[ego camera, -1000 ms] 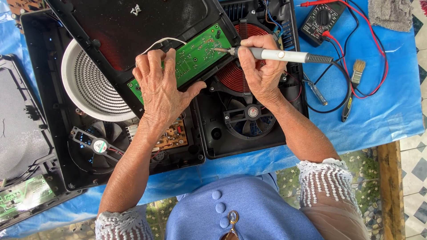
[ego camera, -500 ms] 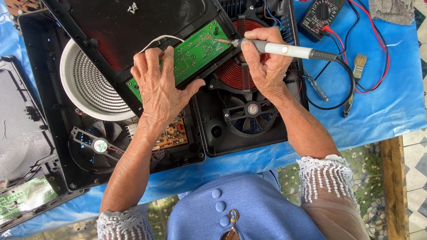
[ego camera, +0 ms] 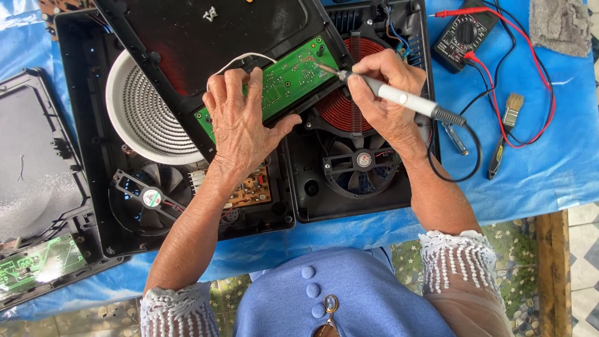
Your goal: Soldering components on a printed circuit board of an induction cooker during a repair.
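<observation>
On a blue sheet [ego camera: 549,168], under the head camera: an opened double cooktop casing [ego camera: 293,206], black, filling most of the middle. Left hand [ego camera: 240,122] flat on the green circuit board [ego camera: 281,78], fingers spread over its lower left part, thumb hooked under the lower edge; pressing down rather than closed round anything. Right hand [ego camera: 387,93] wrapped tight about a grey-handled soldering iron [ego camera: 399,97], tip touching the board's upper right corner, black cord looping off the casing's right edge onto the sheet. Board itself tilted, fixed along the underside of the raised black glass top [ego camera: 206,43], above the gap between the two halves of the casing.

Edges and room: casing's right wall just beside the right wrist; beyond it a strip of bare sheet, then a multimeter [ego camera: 462,31] with red and black leads [ego camera: 536,100] curling down, a small paintbrush [ego camera: 505,131] inside the loop, a grey rag [ego camera: 561,25] at the top right corner. Near edge of the sheet close above the lap. To the left, a separate black panel [ego camera: 37,162] hard against the casing, a second green board [ego camera: 37,265] at its lower end.

Counted: two heating coils, one white [ego camera: 140,115], one copper-red [ego camera: 343,109]; two fans [ego camera: 359,162]; two green boards; one brown board [ego camera: 253,190] just below the left wrist; one iron, one meter, one brush, one rag.
</observation>
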